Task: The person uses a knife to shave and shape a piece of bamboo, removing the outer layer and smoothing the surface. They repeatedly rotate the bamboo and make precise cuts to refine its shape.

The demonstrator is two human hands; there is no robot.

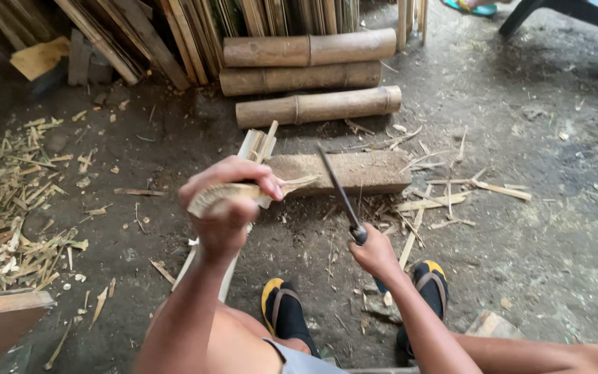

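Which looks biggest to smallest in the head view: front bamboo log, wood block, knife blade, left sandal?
1. Front bamboo log
2. Wood block, nearly as long as the log, so a close call
3. Knife blade
4. Left sandal, nearer the camera, so this rank is unsure

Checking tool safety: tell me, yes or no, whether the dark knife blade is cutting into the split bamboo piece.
No: the right hand holds the dark knife blade upright, clear of the split bamboo piece gripped by the left hand.

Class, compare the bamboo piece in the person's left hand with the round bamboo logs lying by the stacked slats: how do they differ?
The bamboo piece is a split, flat strip; the bamboo logs are whole and round. The strip is held off the ground; the logs lie on the dirt. The strip is thin; the logs are thick. Both are tan bamboo.
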